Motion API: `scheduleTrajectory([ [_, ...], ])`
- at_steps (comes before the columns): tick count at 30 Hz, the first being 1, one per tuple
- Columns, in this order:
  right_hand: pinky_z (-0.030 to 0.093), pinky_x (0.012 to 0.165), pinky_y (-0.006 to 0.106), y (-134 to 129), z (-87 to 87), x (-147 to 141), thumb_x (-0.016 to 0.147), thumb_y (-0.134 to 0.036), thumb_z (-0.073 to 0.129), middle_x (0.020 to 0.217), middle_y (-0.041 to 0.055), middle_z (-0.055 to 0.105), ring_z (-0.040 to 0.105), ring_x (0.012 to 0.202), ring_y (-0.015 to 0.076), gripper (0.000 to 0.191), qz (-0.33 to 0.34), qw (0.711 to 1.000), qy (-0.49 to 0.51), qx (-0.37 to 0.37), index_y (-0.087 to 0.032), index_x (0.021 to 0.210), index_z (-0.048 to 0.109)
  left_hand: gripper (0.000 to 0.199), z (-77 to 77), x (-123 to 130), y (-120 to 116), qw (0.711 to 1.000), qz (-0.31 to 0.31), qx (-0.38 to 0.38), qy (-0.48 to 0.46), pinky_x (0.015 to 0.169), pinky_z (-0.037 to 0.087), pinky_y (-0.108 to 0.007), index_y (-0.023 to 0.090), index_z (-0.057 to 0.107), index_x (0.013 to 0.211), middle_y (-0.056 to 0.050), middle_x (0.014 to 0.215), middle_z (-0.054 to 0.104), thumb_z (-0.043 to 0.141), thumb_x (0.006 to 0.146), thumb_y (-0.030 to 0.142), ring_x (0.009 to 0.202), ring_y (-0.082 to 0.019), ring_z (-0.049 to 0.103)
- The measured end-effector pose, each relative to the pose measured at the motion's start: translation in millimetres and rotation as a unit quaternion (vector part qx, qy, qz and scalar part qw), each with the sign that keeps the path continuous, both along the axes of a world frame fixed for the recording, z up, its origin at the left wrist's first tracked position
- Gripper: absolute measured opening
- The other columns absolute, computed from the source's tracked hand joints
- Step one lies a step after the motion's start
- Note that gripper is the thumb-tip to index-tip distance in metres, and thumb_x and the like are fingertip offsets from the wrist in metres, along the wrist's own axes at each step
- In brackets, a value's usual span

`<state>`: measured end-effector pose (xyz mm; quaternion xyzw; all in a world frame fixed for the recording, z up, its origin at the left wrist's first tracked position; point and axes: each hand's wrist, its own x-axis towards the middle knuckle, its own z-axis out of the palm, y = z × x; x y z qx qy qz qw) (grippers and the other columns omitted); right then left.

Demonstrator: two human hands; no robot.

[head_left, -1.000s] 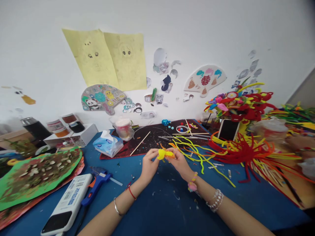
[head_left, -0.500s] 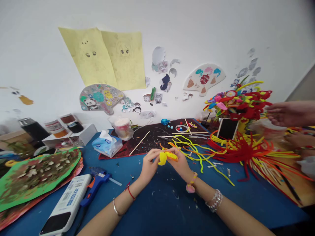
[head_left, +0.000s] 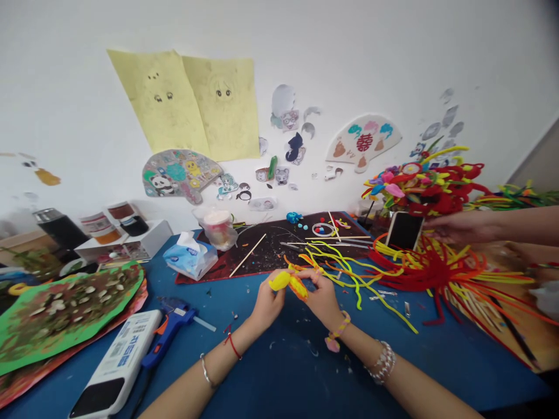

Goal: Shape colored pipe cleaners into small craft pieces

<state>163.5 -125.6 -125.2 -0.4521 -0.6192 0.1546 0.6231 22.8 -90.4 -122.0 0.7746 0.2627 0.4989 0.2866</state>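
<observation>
Both of my hands meet over the blue table (head_left: 305, 372), around a small yellow and orange fuzzy piece (head_left: 279, 281). My left hand (head_left: 267, 299) has its fingers closed on the yellow part. On the other side, my right hand (head_left: 321, 295) pinches the orange part, which slants down between the hands. Just behind my right hand lie loose yellow and orange pipe cleaners (head_left: 349, 265). The fingertips partly hide the piece.
A blue glue gun (head_left: 170, 329) and a white power unit (head_left: 117, 364) lie at left, near a tissue pack (head_left: 190, 259). At right, another person's hand (head_left: 463, 226) is beside a phone (head_left: 404, 230) and red pipe cleaners (head_left: 432, 270).
The fuzzy piece has turned, its yellow end now further left and its orange part tilted down. The other person's hand has moved down and left to the phone.
</observation>
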Motion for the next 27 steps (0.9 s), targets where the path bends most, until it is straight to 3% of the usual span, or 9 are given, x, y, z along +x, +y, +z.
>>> scheduleTrajectory([
  [6, 0.046, 0.074, 0.035, -1.9, 3.5, -2.5, 0.075, -0.028, 0.057, 0.084, 0.0043, 0.068, 0.061, 0.078, 0.0204, 0.012, 0.034, 0.998, 0.016, -0.055, -0.021, 0.083, 0.063, 0.021, -6.2, 2.2, 1.4, 1.0, 0.011, -0.014, -0.016, 0.08, 0.042, -0.03, 0.017, 0.054, 0.096, -0.007, 0.093, 0.059, 0.036, 0.084, 0.018, 0.088, -0.016, 0.055],
  [14, 0.044, 0.07, 0.033, -6.3, 12.5, -7.4, 0.075, -0.029, 0.058, 0.072, 0.0022, 0.063, 0.057, 0.07, 0.0179, 0.009, 0.021, 0.999, -0.001, -0.027, -0.021, 0.071, 0.059, 0.015, -21.6, 2.9, -2.5, 0.995, 0.013, -0.093, -0.018, 0.073, 0.043, -0.029, 0.015, 0.054, 0.088, -0.006, 0.083, 0.059, 0.044, 0.082, 0.024, 0.077, -0.017, 0.054],
  [23, 0.044, 0.065, 0.03, -5.8, 14.6, -9.7, 0.076, -0.028, 0.056, 0.069, 0.0006, 0.059, 0.055, 0.067, 0.0162, 0.008, 0.073, 0.996, -0.002, -0.054, -0.021, 0.073, 0.057, 0.021, -22.7, 7.5, 2.9, 0.988, -0.002, -0.145, -0.049, 0.079, 0.041, -0.029, 0.017, 0.052, 0.09, -0.006, 0.09, 0.056, 0.037, 0.086, 0.031, 0.085, -0.016, 0.052],
  [27, 0.043, 0.067, 0.029, 1.4, 13.7, -3.1, 0.077, -0.031, 0.054, 0.072, 0.0013, 0.058, 0.054, 0.069, 0.0163, 0.011, 0.061, 0.996, 0.015, -0.056, -0.02, 0.075, 0.057, 0.027, -21.4, 9.1, 11.2, 0.979, -0.014, -0.181, -0.097, 0.063, 0.041, -0.025, 0.017, 0.046, 0.074, 0.0, 0.068, 0.046, 0.036, 0.085, 0.04, 0.064, -0.012, 0.046],
])
